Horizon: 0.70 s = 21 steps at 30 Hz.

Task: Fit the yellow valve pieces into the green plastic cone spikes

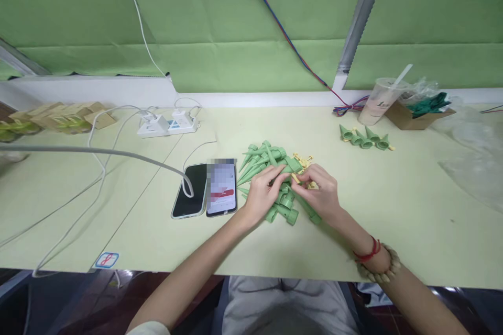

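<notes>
A heap of green plastic cone spikes (264,159) lies on the pale green table (393,209) in front of me. My left hand (262,194) is closed around one green cone (283,168) above the heap. My right hand (321,193) pinches a small yellow plastic piece (295,178) right against that cone. More small yellow pieces (303,159) lie just behind my hands. Both hands meet over the near edge of the heap.
Two phones (206,189) lie left of the heap, one on a cable. A white power strip (167,124) sits behind them. Several finished green cones (365,138), a drink cup (379,100) and a cardboard box (416,112) stand far right. Clear plastic bags (471,152) lie at the right edge.
</notes>
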Motion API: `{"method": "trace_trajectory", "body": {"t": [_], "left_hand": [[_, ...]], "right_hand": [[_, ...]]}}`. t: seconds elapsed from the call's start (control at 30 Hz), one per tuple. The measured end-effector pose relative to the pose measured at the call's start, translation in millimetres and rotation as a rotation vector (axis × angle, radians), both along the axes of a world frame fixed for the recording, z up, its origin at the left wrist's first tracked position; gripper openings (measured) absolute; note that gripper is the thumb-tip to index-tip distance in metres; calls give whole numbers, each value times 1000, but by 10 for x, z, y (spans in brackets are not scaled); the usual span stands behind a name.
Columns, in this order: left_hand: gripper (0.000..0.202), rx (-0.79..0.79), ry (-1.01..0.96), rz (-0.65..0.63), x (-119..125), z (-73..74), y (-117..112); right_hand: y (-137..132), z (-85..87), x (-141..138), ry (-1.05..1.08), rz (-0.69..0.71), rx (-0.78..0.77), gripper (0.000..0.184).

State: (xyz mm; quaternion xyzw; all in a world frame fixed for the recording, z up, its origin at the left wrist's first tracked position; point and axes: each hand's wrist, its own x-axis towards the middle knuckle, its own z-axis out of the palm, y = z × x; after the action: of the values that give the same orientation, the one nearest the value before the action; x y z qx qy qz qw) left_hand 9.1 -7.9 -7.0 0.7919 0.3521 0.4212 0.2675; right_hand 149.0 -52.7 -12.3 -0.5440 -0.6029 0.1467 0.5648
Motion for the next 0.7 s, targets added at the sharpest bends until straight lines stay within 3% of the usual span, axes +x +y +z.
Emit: {"method": "trace_trajectory", "body": {"t": [0.1, 0.27, 0.43, 0.53, 0.7], "left_hand": [[23, -109, -83, 11, 8, -30, 1], [24, -270, -203, -87, -1, -53, 6], [22, -100, -95, -156, -25, -16, -16], [25, 51, -56, -183, -40, 7, -18], [29, 223, -13, -143, -61, -11, -4]], "right_hand": [[33, 34, 35, 164, 126, -152, 16], [70, 147, 99, 415, 480, -399, 23], [63, 120, 108, 695, 713, -559, 22], [62, 97, 90, 739, 738, -604, 20], [99, 105, 139, 665, 627, -616, 18]]}}
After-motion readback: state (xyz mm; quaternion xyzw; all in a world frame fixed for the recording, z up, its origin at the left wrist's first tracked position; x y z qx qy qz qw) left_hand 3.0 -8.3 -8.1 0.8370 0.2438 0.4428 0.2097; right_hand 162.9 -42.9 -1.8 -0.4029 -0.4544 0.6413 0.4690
